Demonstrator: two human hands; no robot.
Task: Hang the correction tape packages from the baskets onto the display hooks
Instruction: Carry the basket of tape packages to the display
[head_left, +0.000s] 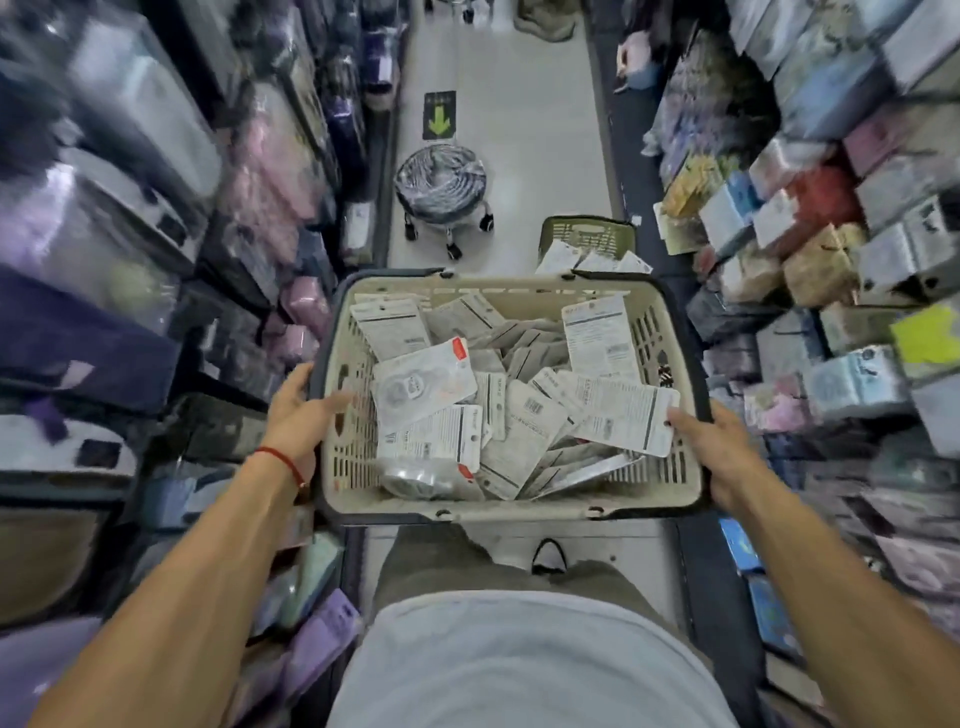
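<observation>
Shop aisle floor (545, 104) | both grips, left (298, 415) and right (719, 452), clasp basket (519, 506) rim

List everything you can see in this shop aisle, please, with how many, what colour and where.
Beige basket: one, dark-rimmed, held in front of the person at the centre.
Correction tape packages: many, too many to count, white and grey, piled loose inside the beige basket.
Green basket: one, on the floor beyond the beige one, with a few white packages sticking out.
Rolling stool: one, dark patterned seat, on the aisle floor ahead.
Floor arrow sign: one, green on black, farther down the aisle.
Shelved goods: many, mixed colours, both sides, blurred.
Red wrist string: one, on the left wrist.
Left hand: grip on the basket's left rim.
Right hand: grip on the basket's right rim.
</observation>
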